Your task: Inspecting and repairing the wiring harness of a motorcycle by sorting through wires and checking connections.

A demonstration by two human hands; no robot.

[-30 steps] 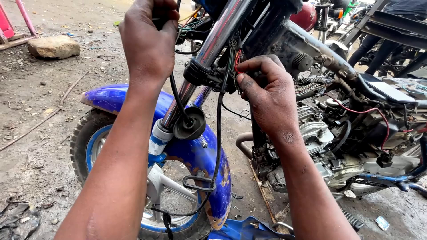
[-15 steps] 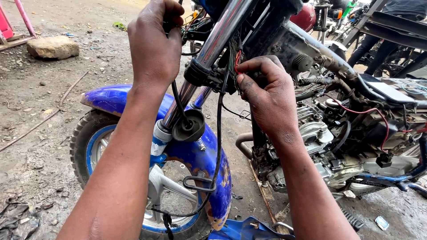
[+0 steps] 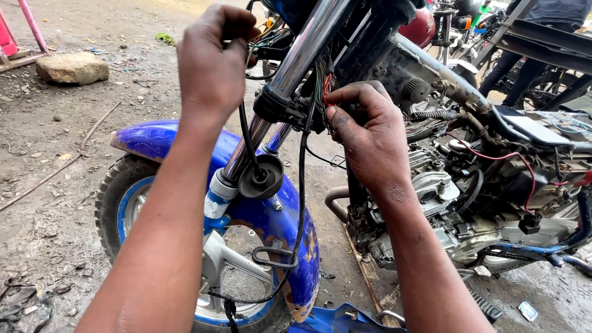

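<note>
My left hand (image 3: 213, 61) is raised high beside the chrome fork tube (image 3: 302, 55), fingers closed on a thin black cable (image 3: 245, 132) that drops to a round black horn-like part (image 3: 261, 176) on the fork. My right hand (image 3: 369, 132) is closed on a bundle of coloured wires (image 3: 322, 86) at the lower fork clamp (image 3: 280, 108). A second black cable (image 3: 301, 203) hangs down past the blue front mudguard (image 3: 265, 216). The motorcycle is stripped, with its engine (image 3: 444, 191) bare.
The front wheel (image 3: 126, 197) rests on wet muddy ground. A large stone (image 3: 73, 68) and a pink metal frame (image 3: 24, 34) lie at the upper left. Another person's legs and parts of other motorcycles (image 3: 530, 49) stand at the upper right.
My left hand has shifted slightly right and up with the thin cable. My right hand stays at the wire bundle.
</note>
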